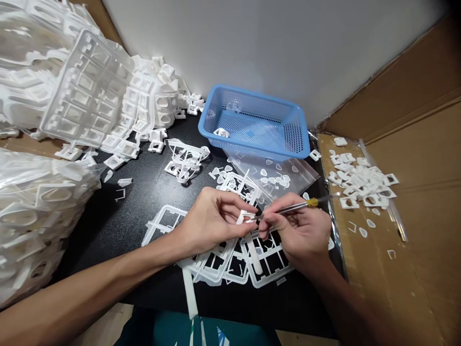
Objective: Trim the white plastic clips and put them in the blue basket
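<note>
Near the middle of the head view, my left hand (218, 216) pinches a small white plastic frame piece (245, 217) between thumb and fingers. My right hand (298, 228) is closed in a pencil grip on a slim metal pen-like tool (293, 207) with a yellow band. Its tip meets the right side of the frame piece; whether it is a blade or a point I cannot make out. Under both hands lie white plastic sprue frames (212, 264), mostly with bare openings. A flat white strip (255, 254) rests across them.
A blue basket (252, 151) holding a few white pieces stands at the back, partly over a clear zip bag (288, 168) strewn with small offcuts. Bagged sprues (32, 211) are heaped at left. Loose pieces (360, 175) lie on cardboard (414, 230) at right.
</note>
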`<state>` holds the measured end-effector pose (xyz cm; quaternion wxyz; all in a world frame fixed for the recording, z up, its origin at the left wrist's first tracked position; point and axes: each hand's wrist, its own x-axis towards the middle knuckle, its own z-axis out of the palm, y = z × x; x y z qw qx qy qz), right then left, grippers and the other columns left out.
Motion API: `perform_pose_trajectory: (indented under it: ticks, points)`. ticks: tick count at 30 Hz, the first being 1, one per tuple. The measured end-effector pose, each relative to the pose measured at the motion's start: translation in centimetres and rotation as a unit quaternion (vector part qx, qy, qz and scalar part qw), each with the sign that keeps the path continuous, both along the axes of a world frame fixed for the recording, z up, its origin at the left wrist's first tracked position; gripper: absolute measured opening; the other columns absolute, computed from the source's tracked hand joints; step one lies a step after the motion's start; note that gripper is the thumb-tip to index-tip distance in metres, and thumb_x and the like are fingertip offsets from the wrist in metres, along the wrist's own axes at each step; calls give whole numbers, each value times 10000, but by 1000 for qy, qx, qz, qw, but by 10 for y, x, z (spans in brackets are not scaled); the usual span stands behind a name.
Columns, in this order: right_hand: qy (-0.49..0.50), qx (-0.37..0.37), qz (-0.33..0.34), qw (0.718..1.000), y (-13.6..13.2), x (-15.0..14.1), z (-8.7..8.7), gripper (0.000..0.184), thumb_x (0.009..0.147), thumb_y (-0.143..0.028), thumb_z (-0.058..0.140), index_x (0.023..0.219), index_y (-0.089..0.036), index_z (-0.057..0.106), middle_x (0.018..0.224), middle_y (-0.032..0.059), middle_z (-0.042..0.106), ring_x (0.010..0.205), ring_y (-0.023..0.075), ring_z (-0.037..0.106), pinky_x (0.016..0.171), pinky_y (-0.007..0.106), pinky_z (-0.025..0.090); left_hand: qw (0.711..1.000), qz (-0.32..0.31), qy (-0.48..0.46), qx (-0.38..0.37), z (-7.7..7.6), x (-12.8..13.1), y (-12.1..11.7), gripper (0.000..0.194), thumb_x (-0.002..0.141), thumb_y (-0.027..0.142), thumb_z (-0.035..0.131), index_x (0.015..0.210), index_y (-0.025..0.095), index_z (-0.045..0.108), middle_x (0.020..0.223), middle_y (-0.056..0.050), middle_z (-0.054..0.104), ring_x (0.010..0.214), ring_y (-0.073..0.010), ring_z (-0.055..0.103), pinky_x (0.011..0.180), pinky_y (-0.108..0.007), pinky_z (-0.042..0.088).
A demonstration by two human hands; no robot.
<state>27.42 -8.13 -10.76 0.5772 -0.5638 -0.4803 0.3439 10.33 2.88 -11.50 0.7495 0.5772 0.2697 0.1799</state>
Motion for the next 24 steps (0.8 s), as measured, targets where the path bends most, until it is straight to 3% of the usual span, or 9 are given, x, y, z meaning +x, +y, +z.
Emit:
perform_pose_trajectory:
  ticks: [3, 10, 24]
  points:
    - [42, 8, -1, 999, 1, 0, 5, 74, 979, -189, 704, 915, -228, 711, 649, -31, 708, 500, 127, 683, 469, 238, 581, 1000, 7, 2, -4, -1, 0, 2, 288, 752, 232, 914, 985, 101, 806, 627, -37, 713, 514, -77, 596, 511, -174, 460]
    - [-20, 7, -15, 1000, 0, 0, 3, 67, 949, -177, 743, 894, -216, 734, 696, -15, 731, 563, 127, 711, 515, 234, 604, 1000, 1, 6, 1, -2, 0, 2, 334, 757, 268, 920, 1024, 104, 806, 672, -58, 741, 555, -109, 659, 533, -195, 502]
    - [-25, -11, -16, 999, 0, 1, 1, 59, 953, -202, 741, 900, -225, 735, 699, -14, 724, 569, 138, 717, 520, 250, 616, 1000, 0, 12, 1, 2, -1, 1, 302, 759, 244, 911, 1003, 100, 807, 679, -64, 748, 556, -114, 663, 535, -202, 516]
